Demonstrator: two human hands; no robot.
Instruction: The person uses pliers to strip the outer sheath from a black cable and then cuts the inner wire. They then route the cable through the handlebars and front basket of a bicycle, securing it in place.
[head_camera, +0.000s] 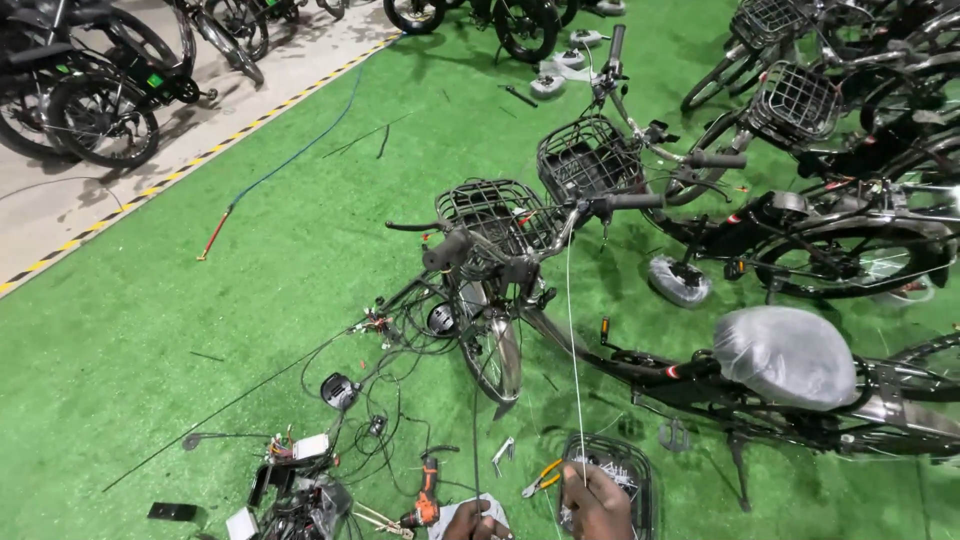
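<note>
While left hand (472, 521) idles, right hand (598, 500) pinches thin cable (572, 340) near bicycle (640, 350).

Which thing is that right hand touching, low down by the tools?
From the nearest bicycle's plastic-wrapped saddle, look down-left to the green floor. There lies a wire basket under the right hand. Unlike the other baskets, it is not mounted on handlebars.

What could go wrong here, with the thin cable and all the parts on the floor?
The right hand holds a thin cable running up to the handlebar; a hard pull might tip the bicycle. The loose wires and pliers by the left hand could tangle or trip someone.
</note>
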